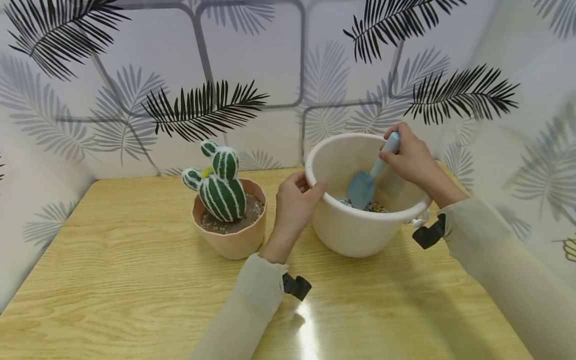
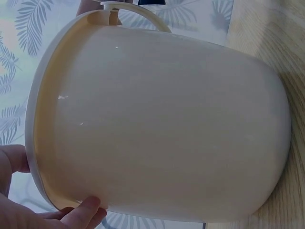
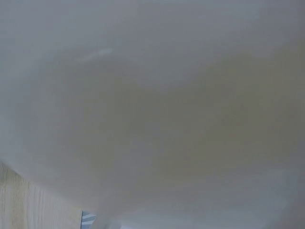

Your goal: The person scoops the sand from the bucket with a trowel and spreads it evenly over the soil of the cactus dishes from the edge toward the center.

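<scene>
A cream bucket [image 1: 355, 235] stands on the wooden table, small multicoloured pebbles [image 1: 375, 206] at its bottom. My right hand [image 1: 411, 157] grips the pale blue handle of a small shovel [image 1: 361, 189], whose blade dips down into the bucket at the pebbles. At the near left of the bucket, my left hand [image 1: 297, 202] pinches the rim between thumb and fingers. The left wrist view shows the bucket's outer wall [image 2: 167, 124] large, with the fingers [image 2: 86, 212] on the rim. Only the blurred bucket wall [image 3: 157, 119] fills most of the right wrist view.
To the left of my left hand sits a peach flowerpot [image 1: 236, 244] with a green and white knitted cactus [image 1: 222, 197] in brown soil. Behind the wooden table [image 1: 135, 280] rises a wall [image 1: 270, 65] with a leaf pattern. A white handle joint [image 1: 419, 220] sticks out at the bucket's right.
</scene>
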`<control>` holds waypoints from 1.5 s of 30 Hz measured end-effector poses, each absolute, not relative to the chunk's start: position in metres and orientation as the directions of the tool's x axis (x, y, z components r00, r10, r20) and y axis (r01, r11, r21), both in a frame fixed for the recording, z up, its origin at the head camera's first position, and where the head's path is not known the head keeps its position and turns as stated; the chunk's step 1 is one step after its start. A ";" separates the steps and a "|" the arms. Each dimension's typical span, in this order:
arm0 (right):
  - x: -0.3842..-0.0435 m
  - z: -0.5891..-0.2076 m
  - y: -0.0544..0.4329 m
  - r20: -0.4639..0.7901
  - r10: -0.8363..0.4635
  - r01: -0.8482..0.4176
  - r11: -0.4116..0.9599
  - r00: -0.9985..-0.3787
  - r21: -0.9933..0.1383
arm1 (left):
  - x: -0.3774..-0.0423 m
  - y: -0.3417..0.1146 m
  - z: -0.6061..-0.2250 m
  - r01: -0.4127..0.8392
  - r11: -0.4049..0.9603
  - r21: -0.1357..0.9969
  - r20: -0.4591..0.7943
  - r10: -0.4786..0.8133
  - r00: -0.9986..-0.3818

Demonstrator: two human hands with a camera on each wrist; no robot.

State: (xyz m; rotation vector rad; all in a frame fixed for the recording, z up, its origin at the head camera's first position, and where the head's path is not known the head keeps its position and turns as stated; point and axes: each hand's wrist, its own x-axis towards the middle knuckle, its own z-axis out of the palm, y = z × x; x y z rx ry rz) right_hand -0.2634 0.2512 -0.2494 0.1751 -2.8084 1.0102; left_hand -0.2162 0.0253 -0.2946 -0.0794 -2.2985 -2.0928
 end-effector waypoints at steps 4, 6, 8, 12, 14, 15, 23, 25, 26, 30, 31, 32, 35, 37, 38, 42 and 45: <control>-0.264 -0.250 0.252 0.160 -0.079 -0.160 0.788 -0.984 -0.595 | -0.216 0.025 -0.295 0.066 0.096 0.993 0.065 0.014 -0.998; -0.265 -0.251 0.252 0.130 -0.094 -0.153 0.791 -0.987 -0.592 | -0.216 0.025 -0.295 0.071 0.097 0.993 0.070 0.019 -0.997; -0.265 -0.252 0.253 0.100 -0.113 -0.151 0.781 -0.988 -0.606 | -0.215 0.025 -0.295 0.077 0.095 0.993 0.075 0.024 -0.997; -0.267 -0.253 0.254 0.057 -0.132 -0.136 0.723 -0.990 -0.677 | -0.215 0.026 -0.296 0.089 0.094 0.992 0.087 0.024 -0.996; -0.269 -0.254 0.254 0.030 -0.141 -0.117 0.670 -0.990 -0.733 | -0.215 0.026 -0.296 0.098 0.094 0.991 0.097 0.019 -0.995; -0.270 -0.254 0.255 0.008 -0.150 -0.104 0.640 -0.989 -0.761 | -0.216 0.027 -0.296 0.103 0.095 0.990 0.102 0.018 -0.995; -0.274 -0.255 0.255 -0.174 -0.197 0.052 0.503 -0.965 -0.862 | -0.216 0.026 -0.296 0.117 0.079 0.990 0.116 0.022 -0.993; -0.274 -0.255 0.255 -0.171 -0.197 0.062 0.466 -0.965 -0.883 | -0.216 0.026 -0.297 0.115 0.077 0.990 0.114 0.021 -0.993; -0.274 -0.255 0.256 -0.167 -0.199 0.063 0.445 -0.966 -0.893 | -0.216 0.026 -0.297 0.115 0.077 0.990 0.113 0.020 -0.993; -0.275 -0.255 0.257 -0.125 -0.173 0.049 0.387 -0.977 -0.921 | -0.216 0.025 -0.297 0.119 0.082 0.990 0.118 0.019 -0.993; -0.275 -0.254 0.256 -0.109 -0.150 0.041 0.395 -0.983 -0.918 | -0.216 0.024 -0.296 0.123 0.086 0.989 0.122 0.017 -0.992; -0.275 -0.253 0.255 -0.091 -0.121 0.034 0.411 -0.988 -0.911 | -0.216 0.024 -0.295 0.128 0.089 0.988 0.127 0.017 -0.992; -0.274 -0.250 0.250 -0.031 -0.014 0.021 0.469 -0.999 -0.883 | -0.217 0.022 -0.294 0.136 0.094 0.986 0.135 0.020 -0.991; -0.272 -0.248 0.249 0.001 0.035 0.017 0.534 -0.999 -0.845 | -0.218 0.021 -0.294 0.132 0.099 0.986 0.130 0.027 -0.991; -0.271 -0.248 0.248 0.013 0.040 0.013 0.568 -0.999 -0.823 | -0.218 0.021 -0.294 0.128 0.100 0.987 0.126 0.032 -0.992; -0.267 -0.247 0.249 0.019 0.012 -0.006 0.703 -1.000 -0.711 | -0.217 0.020 -0.295 0.101 0.107 0.989 0.096 0.046 -0.994; -0.265 -0.250 0.250 0.010 -0.026 -0.026 0.734 -1.000 -0.679 | -0.217 0.019 -0.296 0.096 0.113 0.989 0.091 0.047 -0.995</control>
